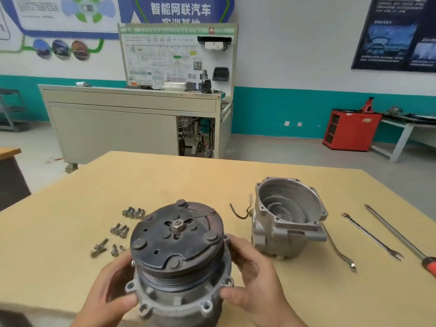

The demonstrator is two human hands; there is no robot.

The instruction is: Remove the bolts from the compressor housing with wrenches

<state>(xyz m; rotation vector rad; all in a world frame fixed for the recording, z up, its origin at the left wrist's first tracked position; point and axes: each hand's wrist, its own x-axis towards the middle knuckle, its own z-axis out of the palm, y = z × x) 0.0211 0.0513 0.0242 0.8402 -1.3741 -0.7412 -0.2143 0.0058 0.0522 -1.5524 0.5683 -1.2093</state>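
My left hand (111, 289) and right hand (254, 279) curl round the compressor pulley end (179, 256), gripping it at the table (165, 175) near edge. Loose bolts (118, 232) lie just left. The empty housing shell (290, 223) stands right, with two wrenches (371, 236) and a screwdriver (401, 237) toward the right edge.

Hands: two. Left hand (111, 293), right hand (250, 279).
Compressor front section (179, 251), clutch pulley on top: one.
Empty housing shell (289, 218): one.
Wrenches: two. Straight open-end wrench (371, 236); bent wrench (339, 254), partly behind shell.
Red-handled screwdriver (398, 234): one.
Loose bolts, three clusters: far cluster (133, 212) about four, middle cluster (119, 230) about three, near cluster (103, 249) about four. Bolts overlap, exact total unclear.
Table (70, 220): one.
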